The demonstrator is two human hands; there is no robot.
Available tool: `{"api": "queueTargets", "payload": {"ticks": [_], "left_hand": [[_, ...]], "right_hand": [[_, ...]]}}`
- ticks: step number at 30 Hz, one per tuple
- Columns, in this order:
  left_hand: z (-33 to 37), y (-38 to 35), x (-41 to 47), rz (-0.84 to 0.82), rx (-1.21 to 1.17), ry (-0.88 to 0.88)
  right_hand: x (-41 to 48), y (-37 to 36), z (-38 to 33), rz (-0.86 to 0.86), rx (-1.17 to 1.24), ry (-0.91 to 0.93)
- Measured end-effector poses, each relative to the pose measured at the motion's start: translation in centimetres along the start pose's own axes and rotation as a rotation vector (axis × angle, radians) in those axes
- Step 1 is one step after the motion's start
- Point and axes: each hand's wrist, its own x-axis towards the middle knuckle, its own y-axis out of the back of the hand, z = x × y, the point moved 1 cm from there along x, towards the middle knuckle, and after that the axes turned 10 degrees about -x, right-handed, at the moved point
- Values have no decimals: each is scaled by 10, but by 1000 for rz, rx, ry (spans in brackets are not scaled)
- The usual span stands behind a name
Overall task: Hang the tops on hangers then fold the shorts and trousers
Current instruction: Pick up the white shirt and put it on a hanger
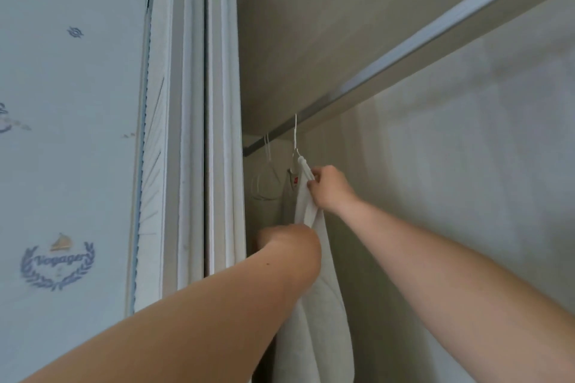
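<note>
Pinching the shoulder of the white cotton top (314, 305) against the sloping white plastic hanger (303, 165) with the raised right hand (329, 188), fingers curled on the fabric. Hooked on the grey metal rail (404, 53) just above the hand; hanging long and straight below it. Lower and to the left, the left hand hidden past the bent left wrist (289, 246), grip impossible to tell. Likely next: settling that shoulder.

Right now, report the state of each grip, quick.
Left grip: cannot be told; fingers hidden behind the forearm.
Right grip: closed, pinching the white fabric top on its white plastic hanger.
</note>
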Motion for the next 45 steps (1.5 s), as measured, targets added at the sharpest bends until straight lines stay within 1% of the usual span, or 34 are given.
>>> {"api": "queueTargets", "payload": {"ticks": [4, 9, 13, 16, 20, 23, 26, 28, 30, 32, 34, 37, 39, 41, 45], "left_hand": [[-4, -3, 19, -30, 54, 99], [-8, -3, 29, -63, 120, 155], [-8, -6, 27, -63, 121, 142], [-3, -7, 19, -20, 201, 92], [2, -10, 4, 7, 266, 54], [3, -19, -18, 89, 262, -4], [4, -37, -50, 205, 252, -145], [4, -53, -78, 294, 264, -228], [1, -70, -110, 364, 240, -307], [-9, -86, -145, 406, 160, -377], [-23, -102, -180, 426, 69, -398], [-50, -126, -237, 421, -17, -373], [-71, -143, -279, 408, -93, -319], [-95, -158, -326, 381, -172, -233], [-155, -189, -433, 267, -247, 3]], "right_hand": [[19, -33, -3, -45, 62, -20], [31, -58, -6, -62, 143, -2], [25, -59, 1, -58, 183, 11], [8, -50, 16, -67, 198, 24], [-30, -27, 44, -85, 79, 83], [-70, -7, 66, -92, -71, 152], [-122, 8, 82, -6, -183, 238], [-161, 15, 89, 27, -271, 256], [-201, 18, 92, 21, -356, 254], [-240, 20, 87, -14, -397, 240], [-278, 18, 76, -53, -425, 239], [-338, 7, 49, -113, -406, 228], [-380, -6, 23, -173, -368, 215], [-423, -23, -7, -230, -313, 204], [-511, -56, -86, -361, -193, 238]]}}
